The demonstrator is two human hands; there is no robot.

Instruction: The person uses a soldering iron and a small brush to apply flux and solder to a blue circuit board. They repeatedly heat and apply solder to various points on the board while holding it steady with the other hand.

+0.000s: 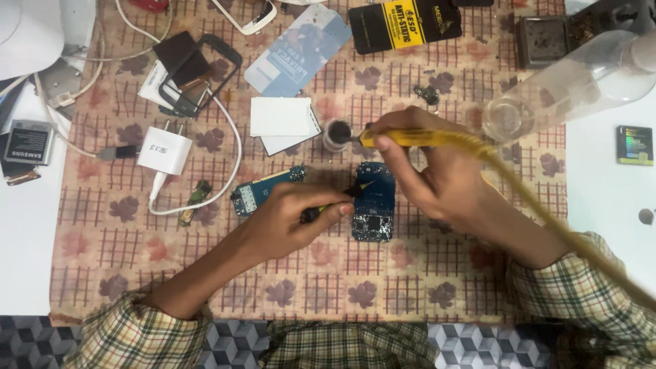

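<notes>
Our left hand [290, 219] is closed in a pen grip on black tweezers [335, 200], whose tips rest on the upper left part of the blue phone circuit board [374, 202] lying at the centre of the mat. Our right hand [427, 174] is closed around the yellow-handled soldering iron [410, 138], held nearly level, with its tip at the small round flux pot [336, 134] just beyond the board; its yellow cord [547, 212] trails right and near, across our right forearm. Judgement: to work this joint well, we should keep the left wrist planted on the mat so the tweezers pin the board without skating, take only a light touch from the pot, and bring the tip down steeply to a single pad so neighbouring parts are not bridged. The cord should stay slack, since a tug could drag the tip. A second blue board [263, 190] lies just left of our left hand, and a small green board [197, 198] further left beside the white cable [229, 147]. A white plug charger [164, 149] sits left, a black phone frame [198, 75] far left, white cards [281, 121] left of the pot, a pale blue packet [297, 51] and a black-and-yellow packet [404, 26] at the far edge. A clear plastic bottle [567, 85] lies tilted at far right, close to the iron hand, where an elbow could knock it. The surface is a beige floral checked mat [383, 287] over a white table [24, 239]; a phone battery [27, 142] rests at the left edge. Little of the room shows beyond the table.
</notes>
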